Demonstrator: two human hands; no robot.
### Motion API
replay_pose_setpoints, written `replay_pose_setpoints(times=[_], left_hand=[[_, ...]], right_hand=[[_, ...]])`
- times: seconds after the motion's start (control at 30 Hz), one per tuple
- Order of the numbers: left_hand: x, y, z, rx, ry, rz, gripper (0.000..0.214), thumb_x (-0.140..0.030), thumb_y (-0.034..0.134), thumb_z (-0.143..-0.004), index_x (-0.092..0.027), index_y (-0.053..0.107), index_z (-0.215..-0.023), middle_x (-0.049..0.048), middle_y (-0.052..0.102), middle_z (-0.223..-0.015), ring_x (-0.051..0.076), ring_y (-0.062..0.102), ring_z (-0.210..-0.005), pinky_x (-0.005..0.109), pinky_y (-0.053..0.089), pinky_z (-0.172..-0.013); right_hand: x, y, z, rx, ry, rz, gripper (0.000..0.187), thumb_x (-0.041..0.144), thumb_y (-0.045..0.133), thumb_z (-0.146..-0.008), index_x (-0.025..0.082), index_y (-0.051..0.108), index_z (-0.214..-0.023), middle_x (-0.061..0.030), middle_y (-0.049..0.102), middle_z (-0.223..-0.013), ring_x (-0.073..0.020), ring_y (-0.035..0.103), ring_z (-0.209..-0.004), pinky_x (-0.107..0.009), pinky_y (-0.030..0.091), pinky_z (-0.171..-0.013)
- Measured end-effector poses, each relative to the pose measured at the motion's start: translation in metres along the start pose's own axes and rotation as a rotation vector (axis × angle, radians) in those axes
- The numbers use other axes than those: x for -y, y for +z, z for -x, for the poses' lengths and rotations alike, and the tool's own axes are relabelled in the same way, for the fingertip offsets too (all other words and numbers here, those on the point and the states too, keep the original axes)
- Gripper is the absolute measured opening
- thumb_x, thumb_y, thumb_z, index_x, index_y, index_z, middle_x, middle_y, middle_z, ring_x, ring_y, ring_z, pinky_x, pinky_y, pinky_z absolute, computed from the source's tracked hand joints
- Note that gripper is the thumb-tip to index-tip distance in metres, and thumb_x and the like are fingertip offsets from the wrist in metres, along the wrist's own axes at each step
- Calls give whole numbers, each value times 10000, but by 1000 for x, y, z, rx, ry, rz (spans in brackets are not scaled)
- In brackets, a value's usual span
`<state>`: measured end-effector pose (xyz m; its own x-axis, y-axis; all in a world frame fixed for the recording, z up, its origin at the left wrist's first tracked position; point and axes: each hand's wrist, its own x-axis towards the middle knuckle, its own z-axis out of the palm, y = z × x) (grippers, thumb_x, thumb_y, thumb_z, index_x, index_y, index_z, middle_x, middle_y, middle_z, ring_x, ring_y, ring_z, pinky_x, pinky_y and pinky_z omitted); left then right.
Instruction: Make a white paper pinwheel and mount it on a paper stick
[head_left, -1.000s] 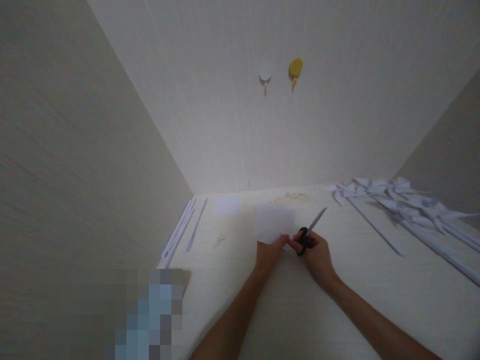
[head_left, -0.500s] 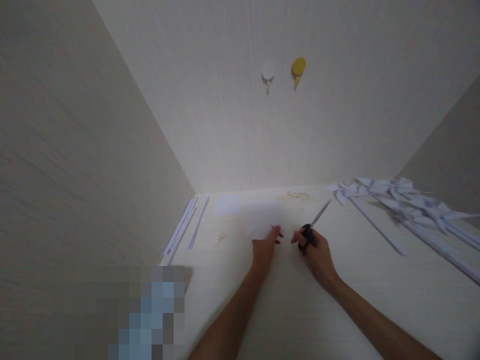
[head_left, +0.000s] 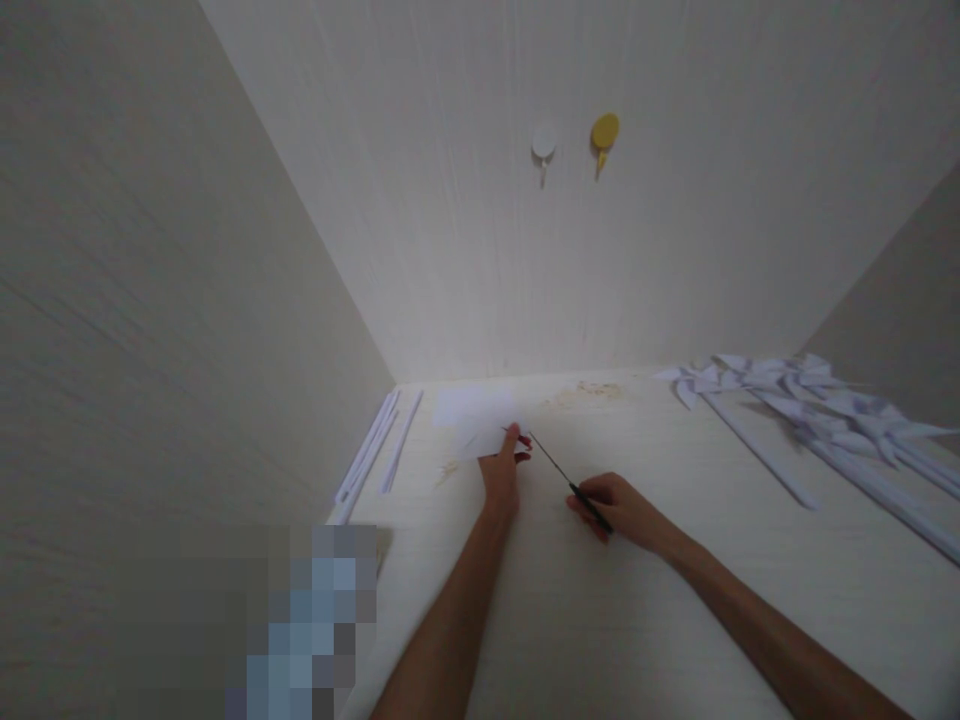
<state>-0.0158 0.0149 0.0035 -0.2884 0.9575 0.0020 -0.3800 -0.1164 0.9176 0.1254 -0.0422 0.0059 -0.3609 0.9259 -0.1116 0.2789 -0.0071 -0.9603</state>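
My left hand (head_left: 502,470) pinches the near edge of a white paper sheet (head_left: 480,436) that lies over another white sheet (head_left: 471,404) near the table's back left. My right hand (head_left: 616,506) grips the black handles of a pair of scissors (head_left: 564,477). Their closed blades point up and left toward my left hand's fingertips. The two hands are a short way apart on the pale table (head_left: 585,620).
Several rolled white paper sticks (head_left: 375,452) lie along the left wall. A heap of white paper pinwheels on sticks (head_left: 817,415) fills the back right. A white hook (head_left: 544,145) and a yellow hook (head_left: 604,133) hang on the back wall. A blurred patch covers the lower left.
My left hand carried the paper sheet to the left, onto the other sheet. The scissors swung from pointing up and right to pointing up and left, and my right hand dropped slightly.
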Motion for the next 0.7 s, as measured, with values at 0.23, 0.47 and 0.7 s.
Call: replay_pose_setpoints(times=[0.23,0.47,0.7], left_hand=[[-3,0,-2,-12,-64,-9,227,-342,596,-553,-144,546,-653,-14,561,-589,91,533,-519,184,391,-429],[-1,0,-2,7,-55,27,224,-330,597,-564,-140,539,-668,-12,565,-585,96,544,-517,194,400,-442],[-2,0,-2,18,-58,31,211,-317,591,-576,-138,532,-670,-13,569,-566,99,552,-499,190,398,-435]], right_hand=[[0,1,-1,-25,-4,19,347,412,534,-638,168,426,-416,56,399,-329,-69,347,-310,-191,257,-344],[-3,0,-1,-16,-1,73,352,412,516,-658,170,425,-419,55,394,-331,-71,346,-317,-192,276,-363],[-4,0,-3,-28,-14,92,328,360,508,-673,171,419,-421,54,393,-330,-70,336,-313,-189,258,-354]])
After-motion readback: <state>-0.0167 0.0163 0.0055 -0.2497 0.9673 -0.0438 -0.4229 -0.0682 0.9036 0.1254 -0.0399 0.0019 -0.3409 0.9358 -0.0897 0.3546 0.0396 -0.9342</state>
